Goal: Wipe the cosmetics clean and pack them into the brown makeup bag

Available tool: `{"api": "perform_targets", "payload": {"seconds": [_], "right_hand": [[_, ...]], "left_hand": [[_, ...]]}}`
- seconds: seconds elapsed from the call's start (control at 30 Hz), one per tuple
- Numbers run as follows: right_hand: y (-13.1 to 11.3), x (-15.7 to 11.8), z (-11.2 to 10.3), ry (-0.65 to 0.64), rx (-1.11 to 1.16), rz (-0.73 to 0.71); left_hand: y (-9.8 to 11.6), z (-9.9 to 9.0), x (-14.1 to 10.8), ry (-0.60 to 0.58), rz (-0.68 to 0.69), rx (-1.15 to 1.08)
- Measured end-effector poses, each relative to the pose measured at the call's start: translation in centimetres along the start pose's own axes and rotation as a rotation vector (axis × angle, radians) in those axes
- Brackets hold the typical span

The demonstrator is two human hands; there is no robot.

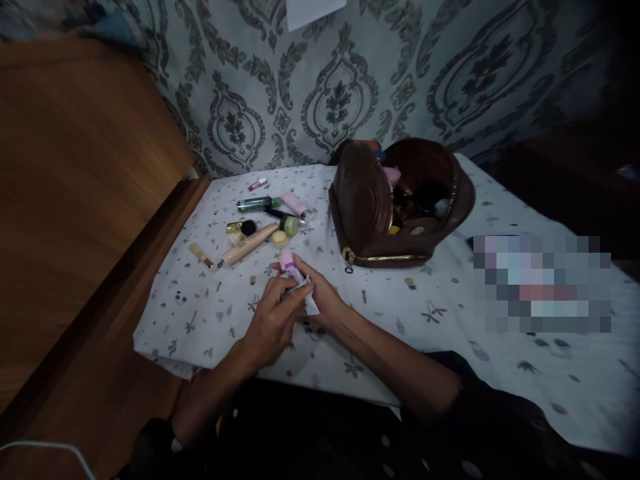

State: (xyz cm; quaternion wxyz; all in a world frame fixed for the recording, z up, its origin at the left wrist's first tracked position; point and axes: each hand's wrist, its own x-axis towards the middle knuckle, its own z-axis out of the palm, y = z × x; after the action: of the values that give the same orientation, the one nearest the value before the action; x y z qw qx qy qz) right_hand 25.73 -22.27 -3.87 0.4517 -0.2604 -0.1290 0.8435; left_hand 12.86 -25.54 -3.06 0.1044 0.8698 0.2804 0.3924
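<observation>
Near the table's front edge, my right hand [323, 293] is closed around a small pink bottle [289, 263] with a purple mark. My left hand [274, 305] comes across it from the left, its fingers pinching a white wipe or tissue [311, 305] against the bottle's lower part. Beyond my hands lie a peach-coloured tube [250, 245], a small yellow jar [279, 239] and a green-lidded jar [289, 225]. A dark green bottle [257, 204] rests behind them beside a pale pink tube [294, 203].
An unzipped brown cosmetic bag [365, 200] with several items inside stands at the back right. A gold-capped tube [201, 256] and a small pink-red tube [257, 185] lie leftward. Wooden furniture [90, 167] borders the left; a patterned wall [340, 87] rises behind. A blurred-out patch covers the right side.
</observation>
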Motion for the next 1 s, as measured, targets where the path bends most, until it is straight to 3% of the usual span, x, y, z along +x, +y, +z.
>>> {"api": "perform_targets", "payload": {"seconds": [0.1, 0.3, 0.53, 0.7, 1.0], "right_hand": [[0.4, 0.6, 0.0, -0.026, 0.037, 0.004], [1.1, 1.1, 0.0, 0.045, 0.029, -0.154], [-0.5, 0.9, -0.5, 0.083, 0.091, -0.065], [-1.0, 1.1, -1.0, 0.135, 0.061, -0.103], [1.1, 1.5, -1.0, 0.096, -0.130, -0.190]], "left_hand": [[-1.3, -0.4, 0.8, 0.062, -0.069, 0.064], [-2.4, -1.2, 2.0, 0.175, -0.204, 0.123], [-0.4, 0.2, -0.3, -0.015, -0.128, 0.033], [0.2, -0.1, -1.1, -0.091, -0.075, 0.003], [-2.9, -1.5, 2.0, 0.117, -0.266, 0.011]]}}
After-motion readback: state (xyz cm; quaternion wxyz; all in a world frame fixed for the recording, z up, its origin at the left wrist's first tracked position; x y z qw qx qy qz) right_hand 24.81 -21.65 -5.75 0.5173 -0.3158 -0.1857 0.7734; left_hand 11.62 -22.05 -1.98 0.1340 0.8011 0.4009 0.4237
